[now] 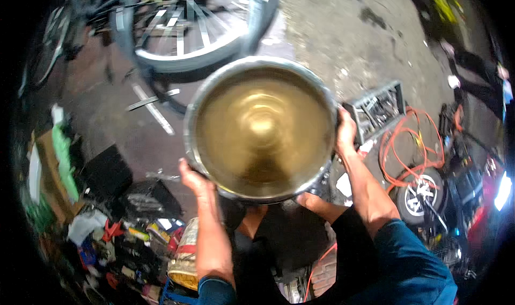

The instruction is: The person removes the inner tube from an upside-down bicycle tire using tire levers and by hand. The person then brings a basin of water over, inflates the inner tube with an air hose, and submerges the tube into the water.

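Observation:
A wide round metal basin [206,182] is between my two hands, in front of my legs. It holds murky brownish-yellow water [230,138] with ripples and a bright reflection at its middle. My left hand [196,179] is closed on the basin's lower left side, its thumb up along the outer wall. On the opposite side, my right hand [346,130] grips the basin near the rim. The fingers of both hands are partly hidden behind the wall. Whether the basin touches the floor cannot be seen.
Beyond the basin stands a bicycle wheel [188,63]. Crossed metal strips [153,107] lie on the floor to the left. On the right are a grey crate of metal parts [378,111], a coiled orange hose [387,149] and a small wheel [421,195]. A paint-stained bucket [185,256] stands lower left among clutter.

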Demonstrator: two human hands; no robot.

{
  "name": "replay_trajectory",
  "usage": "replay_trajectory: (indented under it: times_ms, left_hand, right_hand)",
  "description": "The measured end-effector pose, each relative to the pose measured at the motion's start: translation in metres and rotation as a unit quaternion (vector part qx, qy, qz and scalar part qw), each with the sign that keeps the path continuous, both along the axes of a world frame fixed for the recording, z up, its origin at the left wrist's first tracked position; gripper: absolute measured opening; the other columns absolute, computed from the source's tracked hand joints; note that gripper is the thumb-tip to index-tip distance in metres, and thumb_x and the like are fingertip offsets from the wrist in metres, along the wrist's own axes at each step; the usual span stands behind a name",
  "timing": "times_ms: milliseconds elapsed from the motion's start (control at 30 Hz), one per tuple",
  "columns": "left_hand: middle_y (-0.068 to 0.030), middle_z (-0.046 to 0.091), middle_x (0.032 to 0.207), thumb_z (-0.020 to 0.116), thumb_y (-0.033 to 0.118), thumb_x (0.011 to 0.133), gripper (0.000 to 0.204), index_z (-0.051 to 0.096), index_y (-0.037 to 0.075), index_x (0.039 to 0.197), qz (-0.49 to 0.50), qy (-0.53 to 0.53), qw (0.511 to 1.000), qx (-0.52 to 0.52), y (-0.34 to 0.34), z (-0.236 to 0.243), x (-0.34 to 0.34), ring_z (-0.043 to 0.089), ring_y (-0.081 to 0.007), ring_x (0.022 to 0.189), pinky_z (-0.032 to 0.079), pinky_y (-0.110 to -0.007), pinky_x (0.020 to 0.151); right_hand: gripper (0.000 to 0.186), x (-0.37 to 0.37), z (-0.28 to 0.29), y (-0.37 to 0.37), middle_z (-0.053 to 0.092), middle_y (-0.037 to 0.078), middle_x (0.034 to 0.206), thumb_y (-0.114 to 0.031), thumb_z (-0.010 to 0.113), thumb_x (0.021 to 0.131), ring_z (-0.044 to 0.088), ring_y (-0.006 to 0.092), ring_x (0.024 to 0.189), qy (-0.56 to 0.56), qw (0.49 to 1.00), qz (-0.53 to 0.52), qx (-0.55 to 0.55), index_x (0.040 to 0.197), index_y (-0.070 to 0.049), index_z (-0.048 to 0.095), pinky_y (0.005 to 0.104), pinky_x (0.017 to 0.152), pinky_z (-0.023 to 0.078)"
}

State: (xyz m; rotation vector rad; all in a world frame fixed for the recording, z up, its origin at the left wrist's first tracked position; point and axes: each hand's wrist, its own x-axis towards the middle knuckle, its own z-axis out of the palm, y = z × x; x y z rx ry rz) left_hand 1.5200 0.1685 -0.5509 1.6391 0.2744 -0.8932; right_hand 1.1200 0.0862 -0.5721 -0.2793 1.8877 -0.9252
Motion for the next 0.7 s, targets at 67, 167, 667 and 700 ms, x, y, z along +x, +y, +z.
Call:
replay_trajectory:
  times_ms: [67, 167, 667, 700]
  left_hand:
    - [-0.0137, 0.051, 0.122, 0.048, 0.042, 0.088, 0.054, 0.048, -0.001, 0.121, -0.04, 0.031, 0.998, 0.023, -0.008, 0.01, 0.004, 0.046, -0.0272, 0.112, 0.033, -0.043, 0.1]
    - [-0.0147, 0.049, 0.126, 0.044, 0.05, 0.089, 0.065, 0.044, -0.001, 0.128, -0.07, 0.077, 0.992, 0.066, -0.015, 0.019, 0.004, 0.044, -0.028, 0.117, 0.031, -0.043, 0.102]
    - [-0.0125, 0.057, 0.111, 0.049, 0.039, 0.089, 0.049, 0.052, -0.002, 0.116, -0.432, 0.167, 0.885, 0.056, -0.111, -0.088, 0.132, 0.055, -0.0248, 0.096, 0.045, -0.038, 0.083]
    - [-0.0124, 0.057, 0.111, 0.05, 0.039, 0.088, 0.049, 0.052, -0.002, 0.115, -0.42, 0.175, 0.889, 0.055, -0.114, -0.096, 0.136, 0.054, -0.025, 0.097, 0.045, -0.038, 0.083]
  right_hand:
    - [0.039, 0.009, 0.003, -0.002, 0.063, 0.005, 0.098, -0.032, 0.053, 0.087, 0.054, 0.0172, 0.092, 0.131, 0.982, 0.1, -0.093, 0.1, 0.004, 0.064, 0.0295, 0.085, 0.04]
    - [0.044, 0.01, 0.004, -0.006, 0.065, 0.01, 0.09, -0.038, 0.051, 0.09, 0.055, 0.017, 0.086, 0.198, 0.957, 0.202, -0.062, 0.094, 0.004, 0.065, 0.031, 0.082, 0.041]
    - [0.052, -0.147, 0.029, 0.11, 0.059, 0.017, 0.073, -0.048, 0.049, 0.088, 0.059, 0.026, 0.073, 0.275, 0.934, 0.165, 0.159, 0.082, 0.002, 0.058, 0.0374, 0.068, 0.044]
    - [0.051, -0.148, 0.035, 0.139, 0.058, 0.015, 0.067, -0.048, 0.049, 0.088, 0.058, 0.0244, 0.067, 0.28, 0.948, 0.093, 0.12, 0.079, 0.002, 0.058, 0.037, 0.064, 0.044]
